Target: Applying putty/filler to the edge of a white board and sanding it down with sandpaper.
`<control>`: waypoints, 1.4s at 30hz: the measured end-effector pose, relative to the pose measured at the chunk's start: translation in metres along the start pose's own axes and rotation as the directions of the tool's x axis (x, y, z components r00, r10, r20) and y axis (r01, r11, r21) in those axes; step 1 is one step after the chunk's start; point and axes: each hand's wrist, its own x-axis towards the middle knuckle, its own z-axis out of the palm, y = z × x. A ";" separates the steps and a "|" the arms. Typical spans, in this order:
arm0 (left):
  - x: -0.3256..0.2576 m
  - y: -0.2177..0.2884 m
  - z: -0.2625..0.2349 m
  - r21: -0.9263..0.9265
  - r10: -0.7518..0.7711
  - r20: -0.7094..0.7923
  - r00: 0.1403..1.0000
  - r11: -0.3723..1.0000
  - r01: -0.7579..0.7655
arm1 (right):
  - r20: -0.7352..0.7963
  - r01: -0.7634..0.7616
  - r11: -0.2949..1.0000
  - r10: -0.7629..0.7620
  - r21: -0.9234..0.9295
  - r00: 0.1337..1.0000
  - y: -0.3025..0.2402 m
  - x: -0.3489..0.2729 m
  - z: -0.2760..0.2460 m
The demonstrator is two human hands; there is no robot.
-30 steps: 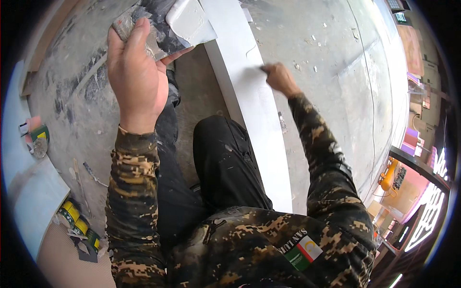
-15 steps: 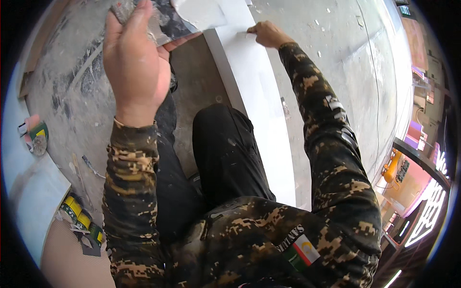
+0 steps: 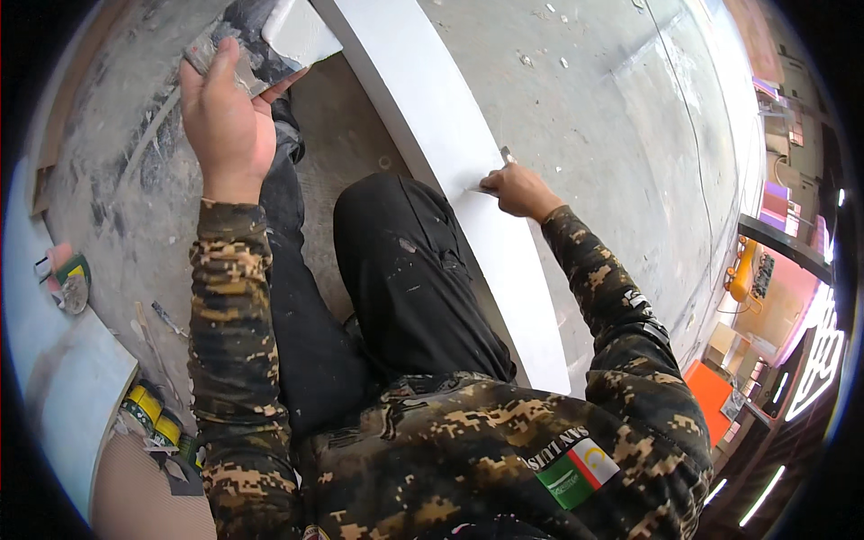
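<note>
My left hand [image 3: 229,135] is at the upper left, its fingers closed around the edge of a flat, smeared plate [image 3: 245,34]. A smooth mound of white putty [image 3: 301,36] sits on the plate. My right hand [image 3: 524,194] is closed round a small putty knife [image 3: 507,156], mostly hidden by the fingers. Its thin edge meets the top of a long white board [image 3: 409,85], beside my bent knee. The board curves through the middle of the picture from the top towards my body.
The grey floor [image 3: 612,153] carries small debris and a thin cable [image 3: 688,108]. Yellow-and-black packs [image 3: 153,409] lie at the lower left by a pale blue panel [image 3: 67,360]. An orange tank [image 3: 742,270] and an orange panel [image 3: 708,396] stand at the right.
My right hand has come nearer along the board with the putty knife. My left hand and its plate have shifted left in the picture as the view moved.
</note>
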 end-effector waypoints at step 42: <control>0.004 -0.003 -0.009 -0.002 -0.040 -0.010 0.999 0.999 0.039 | 0.016 0.016 0.998 -0.015 -0.066 1.000 0.034 -0.021 0.036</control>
